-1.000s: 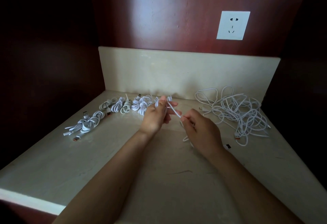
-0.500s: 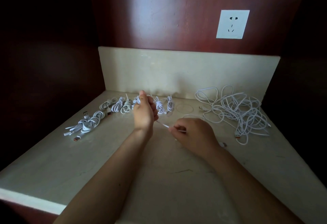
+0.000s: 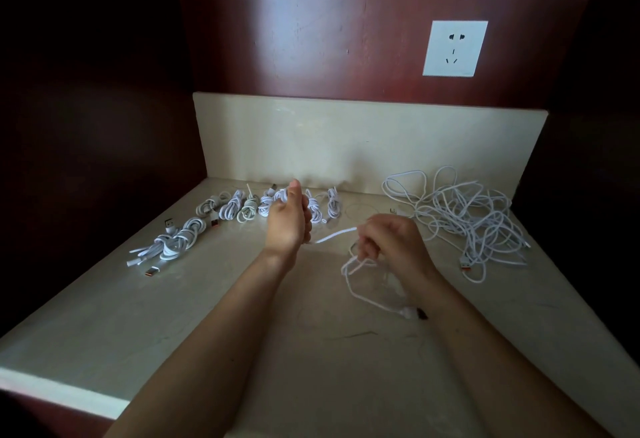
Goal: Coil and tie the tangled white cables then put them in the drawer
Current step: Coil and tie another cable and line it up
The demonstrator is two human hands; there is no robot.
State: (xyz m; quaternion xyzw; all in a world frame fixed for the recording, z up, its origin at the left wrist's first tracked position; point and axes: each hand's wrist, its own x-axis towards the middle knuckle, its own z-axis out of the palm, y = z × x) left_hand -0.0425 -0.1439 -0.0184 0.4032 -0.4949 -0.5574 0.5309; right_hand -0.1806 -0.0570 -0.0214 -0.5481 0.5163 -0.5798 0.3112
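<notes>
Now my left hand (image 3: 287, 221) is clenched round a white cable (image 3: 334, 235) at centre frame. My right hand (image 3: 391, 243) grips it too, a straight stretch running between them and loose loops drooping beneath. Tied coils (image 3: 242, 209) line the counter (image 3: 173, 316) centre-left; the tangled pile (image 3: 464, 219) sits at right.

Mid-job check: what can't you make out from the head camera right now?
1. Drawer: not in the head view at all.
2. Loops in the left hand: hidden behind the hand itself.
3. Plug of the cable below the right hand: blurred, type unreadable.
4. Tangled pile: strands overlap, cable count unclear.
</notes>
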